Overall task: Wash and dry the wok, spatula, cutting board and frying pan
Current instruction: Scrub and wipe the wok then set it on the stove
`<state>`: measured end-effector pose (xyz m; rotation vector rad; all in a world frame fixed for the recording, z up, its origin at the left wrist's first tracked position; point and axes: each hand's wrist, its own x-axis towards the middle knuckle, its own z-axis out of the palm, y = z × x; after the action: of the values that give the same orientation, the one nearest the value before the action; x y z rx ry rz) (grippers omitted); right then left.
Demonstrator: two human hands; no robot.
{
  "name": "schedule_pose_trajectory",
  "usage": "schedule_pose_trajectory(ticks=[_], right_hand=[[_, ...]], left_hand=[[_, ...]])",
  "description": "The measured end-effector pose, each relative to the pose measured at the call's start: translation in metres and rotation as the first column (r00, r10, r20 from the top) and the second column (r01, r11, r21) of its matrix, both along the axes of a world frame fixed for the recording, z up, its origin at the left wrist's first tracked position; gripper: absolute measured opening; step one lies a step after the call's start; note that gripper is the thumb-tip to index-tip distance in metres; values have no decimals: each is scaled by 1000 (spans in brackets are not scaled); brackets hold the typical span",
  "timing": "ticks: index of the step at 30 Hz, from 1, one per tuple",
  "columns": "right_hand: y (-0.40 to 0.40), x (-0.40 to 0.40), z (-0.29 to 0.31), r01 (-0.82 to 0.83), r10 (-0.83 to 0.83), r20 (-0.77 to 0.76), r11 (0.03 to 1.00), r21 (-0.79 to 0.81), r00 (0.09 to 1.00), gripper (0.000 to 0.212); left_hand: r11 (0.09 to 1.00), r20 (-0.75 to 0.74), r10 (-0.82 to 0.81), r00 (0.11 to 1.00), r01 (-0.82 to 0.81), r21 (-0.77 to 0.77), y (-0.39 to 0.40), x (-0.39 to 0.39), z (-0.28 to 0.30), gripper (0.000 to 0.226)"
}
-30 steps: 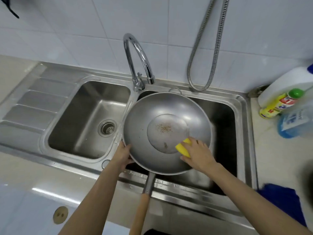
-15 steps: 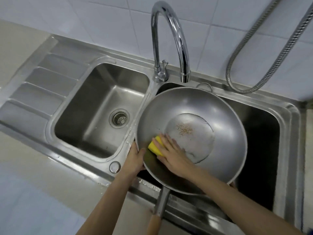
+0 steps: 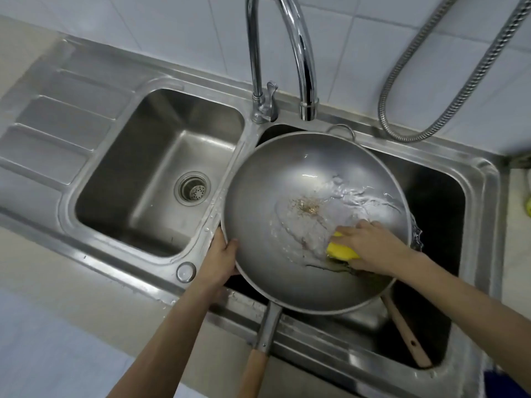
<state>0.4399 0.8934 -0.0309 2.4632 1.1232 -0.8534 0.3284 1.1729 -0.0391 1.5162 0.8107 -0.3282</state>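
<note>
Drainboard (image 3: 54, 133): ribbed steel, far out from the left hand's knuckles.
Left basin (image 3: 161, 179): steel bowl with a round strainer drain (image 3: 192, 187), just beyond the left hand's fingertips.
Left arm: bare forearm rises from the bottom edge and slants up toward the wok's rim.
Left hand (image 3: 219, 261): thumb lies over the rim on the inner wall, fingers curl under the outside; it grips the wok's left edge.
Faucet (image 3: 290, 53): chrome gooseneck, spout end above the far rim, well beyond both hands.
Wok (image 3: 267, 225): steel, over the right basin, tilted down toward the right hand's side; brown residue sits at its centre, beyond the right fingertips; water sheets across the bowl and spills over the rim beside the right hand's knuckles.
Wok handle (image 3: 255, 366): metal stem into wooden grip, pointing to the bottom edge, between the two forearms, touched by neither hand.
Sponge (image 3: 342, 251): yellow, pressed on the inner wall under the right hand's fingers.
Right hand (image 3: 367, 245): palm down, fingers bent over the sponge, holding it against the wok.
Right arm: bare forearm runs in from the lower right corner.
Wooden handle (image 3: 408, 337): lies in the right basin (image 3: 439, 208) under the right wrist; its working end is hidden beneath the wok.
Hose (image 3: 448, 90): ribbed metal loop against the tiled wall (image 3: 402, 38), far beyond the right fingers.
</note>
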Motion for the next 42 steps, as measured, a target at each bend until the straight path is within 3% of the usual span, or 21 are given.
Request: schedule_pose_trajectory(ticks=[5, 8, 11, 15, 19, 21, 23, 27, 30, 34, 36, 42], right_hand=[[27, -34, -9, 121, 11, -378, 938, 324, 926, 62], [76, -39, -33, 165, -10, -309, 862, 480, 951, 68], [113, -23, -52, 131, -129, -44, 815, 565, 991, 75], [105, 26, -49, 101, -232, 318, 920, 379, 919, 58], [42, 54, -27, 132, -152, 335, 988, 82, 930, 63], [13, 46, -10, 67, -46, 266, 995, -72, 963, 57], [-6, 29, 0, 0, 11, 91, 992, -124, 996, 56], [0, -9, -2, 47, 4, -339, 988, 144, 941, 61], [43, -36, -10, 181, 8, -460, 913, 365, 888, 61], [105, -56, -31, 301, -144, -301, 758, 579, 943, 67], [120, -46, -46, 299, -221, -202, 734, 610, 954, 70], [80, 22, -59, 211, -309, 157, 868, 449, 938, 69]], left_hand=[[999, -4, 1, 1000, -1, 42, -1, 0, 0, 43], [998, -6, 5, 1000, -5, 62, -1, 0, -3, 44], [1000, -36, 27, 999, -27, 15, -1, 1, -3, 42], [999, -38, 14, 999, -13, 37, 0, 2, -4, 41], [996, -30, -21, 999, 24, 90, -1, 0, -3, 43], [992, -24, -34, 999, 37, 118, -1, 0, -4, 44], [992, -27, -46, 999, 49, 115, -1, 0, -4, 45], [989, -34, -67, 997, 71, 130, 0, -1, -4, 49], [987, -26, -68, 997, 71, 141, 1, -2, -9, 49], [999, 17, 1, 1000, -2, 35, -4, -1, 5, 29], [999, 24, 54, 998, -53, -3, -8, -2, 7, 23], [993, 36, 75, 997, -78, 90, -5, -4, 3, 20]])
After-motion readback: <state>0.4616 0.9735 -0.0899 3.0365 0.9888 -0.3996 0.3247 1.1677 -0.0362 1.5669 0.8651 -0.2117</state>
